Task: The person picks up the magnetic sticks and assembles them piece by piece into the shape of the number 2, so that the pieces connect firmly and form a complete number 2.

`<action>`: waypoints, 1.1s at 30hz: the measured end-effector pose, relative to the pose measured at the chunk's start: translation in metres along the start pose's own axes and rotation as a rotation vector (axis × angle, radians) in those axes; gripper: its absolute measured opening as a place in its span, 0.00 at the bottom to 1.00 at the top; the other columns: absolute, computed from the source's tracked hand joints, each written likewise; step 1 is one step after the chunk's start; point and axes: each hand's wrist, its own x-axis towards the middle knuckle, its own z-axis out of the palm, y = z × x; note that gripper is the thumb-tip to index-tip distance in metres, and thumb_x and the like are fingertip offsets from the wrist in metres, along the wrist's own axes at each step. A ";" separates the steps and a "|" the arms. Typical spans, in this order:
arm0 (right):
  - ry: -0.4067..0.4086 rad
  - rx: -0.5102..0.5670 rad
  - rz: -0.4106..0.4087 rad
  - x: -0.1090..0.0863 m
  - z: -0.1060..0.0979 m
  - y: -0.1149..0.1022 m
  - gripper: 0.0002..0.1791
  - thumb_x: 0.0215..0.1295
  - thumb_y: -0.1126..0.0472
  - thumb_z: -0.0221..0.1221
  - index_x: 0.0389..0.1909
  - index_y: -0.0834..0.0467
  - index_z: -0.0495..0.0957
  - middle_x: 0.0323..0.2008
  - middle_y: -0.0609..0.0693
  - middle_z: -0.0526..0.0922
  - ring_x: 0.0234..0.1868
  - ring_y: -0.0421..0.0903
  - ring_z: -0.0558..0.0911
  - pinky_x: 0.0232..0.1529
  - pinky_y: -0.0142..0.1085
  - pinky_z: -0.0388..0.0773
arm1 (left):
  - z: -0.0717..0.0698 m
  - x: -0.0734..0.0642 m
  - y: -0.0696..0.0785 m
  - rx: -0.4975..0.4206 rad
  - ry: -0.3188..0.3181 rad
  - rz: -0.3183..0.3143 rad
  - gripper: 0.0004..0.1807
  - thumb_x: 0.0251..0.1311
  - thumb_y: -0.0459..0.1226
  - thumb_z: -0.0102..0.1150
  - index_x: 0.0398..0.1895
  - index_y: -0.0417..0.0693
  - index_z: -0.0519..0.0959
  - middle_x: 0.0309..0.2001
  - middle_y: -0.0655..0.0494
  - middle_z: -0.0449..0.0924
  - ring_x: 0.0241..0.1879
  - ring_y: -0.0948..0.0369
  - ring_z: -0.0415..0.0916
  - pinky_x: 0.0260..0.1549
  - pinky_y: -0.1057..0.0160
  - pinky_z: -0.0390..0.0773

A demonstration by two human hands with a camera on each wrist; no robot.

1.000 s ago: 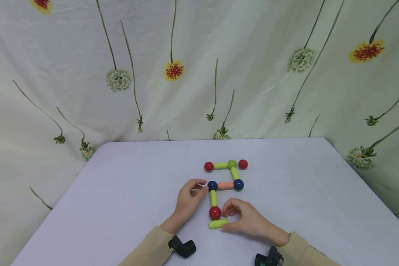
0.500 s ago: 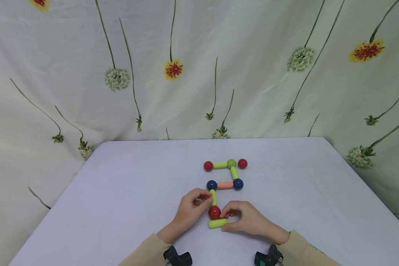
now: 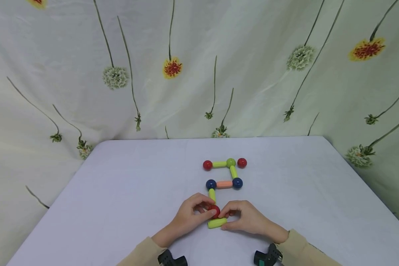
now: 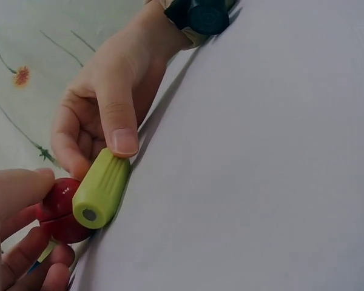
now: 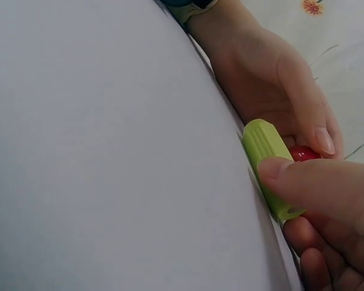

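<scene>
With thumb and fingertips my left hand grips a red ball at the near end of a chain of magnetic balls and rods. Just in front of that ball lies a thick lime-green magnetic rod, whose right end my right hand pinches. In the left wrist view, the rod lies against the red ball, and a round metal tip shows in its end. The right wrist view has my right thumb pressed on the rod's side; the left hand partly hides the ball.
Beyond the hands the chain zigzags through a green rod, a blue ball, an orange rod, another blue ball and a green ball. A separate red ball sits right of it. Flowered cloth hangs behind the table.
My left hand has come toward me from beside the left blue ball, along the green rod, and now grips the near red ball. My right hand stays at the thick rod.
</scene>
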 end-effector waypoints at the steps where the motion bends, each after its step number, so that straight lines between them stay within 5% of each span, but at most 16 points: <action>1: -0.003 0.000 0.000 0.000 -0.001 0.000 0.12 0.52 0.53 0.69 0.38 0.49 0.83 0.34 0.38 0.82 0.37 0.39 0.76 0.42 0.31 0.73 | -0.002 0.000 0.003 0.002 -0.019 0.002 0.11 0.56 0.31 0.63 0.42 0.36 0.80 0.38 0.47 0.79 0.37 0.51 0.76 0.35 0.63 0.77; 11: -0.042 -0.019 0.051 0.000 -0.008 0.001 0.11 0.52 0.53 0.69 0.38 0.47 0.83 0.34 0.36 0.82 0.36 0.39 0.76 0.40 0.31 0.74 | -0.008 0.004 0.006 0.001 -0.098 -0.031 0.12 0.54 0.31 0.64 0.43 0.37 0.80 0.38 0.49 0.78 0.39 0.51 0.75 0.37 0.61 0.77; 33: -0.161 0.067 0.029 0.000 -0.033 0.010 0.10 0.52 0.58 0.69 0.36 0.54 0.83 0.32 0.43 0.83 0.32 0.39 0.77 0.37 0.30 0.75 | -0.009 0.003 0.005 -0.001 -0.090 -0.061 0.13 0.54 0.32 0.65 0.43 0.38 0.80 0.38 0.50 0.78 0.39 0.52 0.75 0.37 0.61 0.77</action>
